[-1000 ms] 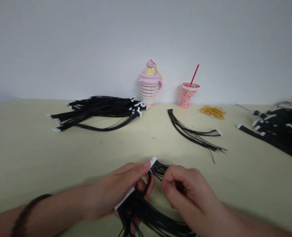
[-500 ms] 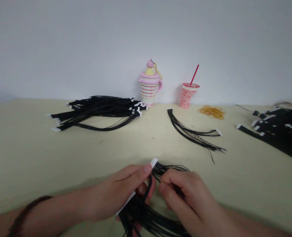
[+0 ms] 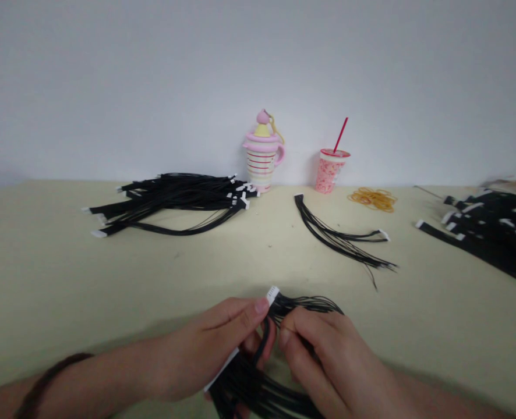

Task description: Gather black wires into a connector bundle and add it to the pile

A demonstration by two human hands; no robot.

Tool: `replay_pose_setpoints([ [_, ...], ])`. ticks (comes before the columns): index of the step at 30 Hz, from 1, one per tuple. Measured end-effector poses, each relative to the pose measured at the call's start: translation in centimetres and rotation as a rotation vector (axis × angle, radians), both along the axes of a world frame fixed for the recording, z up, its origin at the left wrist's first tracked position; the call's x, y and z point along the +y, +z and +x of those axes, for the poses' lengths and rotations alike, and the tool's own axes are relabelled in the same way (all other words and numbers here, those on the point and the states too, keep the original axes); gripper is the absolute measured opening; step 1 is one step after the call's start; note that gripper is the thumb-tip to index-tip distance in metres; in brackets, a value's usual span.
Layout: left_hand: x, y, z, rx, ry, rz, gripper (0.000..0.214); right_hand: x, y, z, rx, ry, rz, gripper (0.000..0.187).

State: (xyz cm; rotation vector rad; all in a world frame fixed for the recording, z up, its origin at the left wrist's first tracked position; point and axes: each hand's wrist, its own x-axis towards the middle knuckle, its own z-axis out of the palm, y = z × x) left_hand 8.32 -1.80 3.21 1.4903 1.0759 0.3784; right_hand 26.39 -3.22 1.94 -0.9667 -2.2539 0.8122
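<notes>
My left hand (image 3: 223,337) is closed on a black wire harness (image 3: 258,387), its thumb pressed against a small white connector (image 3: 272,294) with thin black wires running out to the right. A longer white connector (image 3: 221,369) of the harness shows under the left palm, and its wires curve toward the lower right. Close beside it my right hand (image 3: 328,355) is pinched, thumb against index finger, at the thin wires just right of the small connector. What sits between those fingertips is too small to make out clearly; it may be a single wire.
Behind my hands lies a heap of black harnesses (image 3: 166,198) on the left, one loose harness (image 3: 332,235) in the middle and another heap (image 3: 498,233) at the right. A pink striped cup (image 3: 260,166), a red-lidded cup (image 3: 328,171) and yellow rubber bands (image 3: 373,199) stand or lie near the wall.
The whole view has shifted slightly, so things appear a little lower. My right fingertips are marginally nearer the left hand; both hands keep their grip.
</notes>
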Motion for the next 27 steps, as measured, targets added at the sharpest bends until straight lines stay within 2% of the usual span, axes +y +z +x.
replay_pose_setpoints([
  [5, -0.4, 0.3, 0.0, 0.016, -0.047, 0.054, 0.045, -0.1, -0.4, -0.2, -0.019, 0.001, 0.039, 0.016],
  [9, -0.4, 0.5, 0.1, -0.069, -0.094, 0.023, 0.042, 0.0, -0.9, 0.1, 0.025, 0.0, 0.099, 0.014],
  [11, -0.4, 0.5, 0.2, -0.095, -0.086, 0.012, 0.043, 0.3, -1.1, 0.4, 0.077, -0.043, 0.2, 0.013],
  [14, -0.3, 0.2, 0.3, -0.062, -0.027, 0.052, 0.045, 0.8, -1.2, 1.0, 0.104, -0.113, 0.436, 0.006],
  [16, -0.3, 0.0, 0.3, -0.03, 0.006, 0.082, 0.045, 1.3, -1.1, 1.4, 0.065, -0.109, 0.536, 0.032],
  [17, -0.3, -0.1, 0.3, -0.028, 0.012, 0.089, 0.044, 1.6, -1.0, 1.5, 0.044, -0.088, 0.538, 0.042],
  [19, -0.3, -0.3, 0.3, -0.07, -0.022, 0.077, 0.042, 2.2, -1.1, 1.6, 0.03, -0.021, 0.432, 0.044],
  [22, -0.3, -0.8, 0.2, -0.148, -0.069, 0.031, 0.031, 3.1, -1.4, 1.6, 0.068, 0.02, 0.101, 0.019],
  [24, -0.1, -1.2, 0.2, -0.206, -0.032, -0.037, 0.023, 3.8, -1.8, 1.4, 0.097, -0.051, -0.081, 0.007],
  [27, 0.5, -2.1, 0.0, -0.413, 0.053, -0.252, 0.022, 4.9, -2.5, 1.0, 0.155, -0.174, -0.149, 0.012],
])
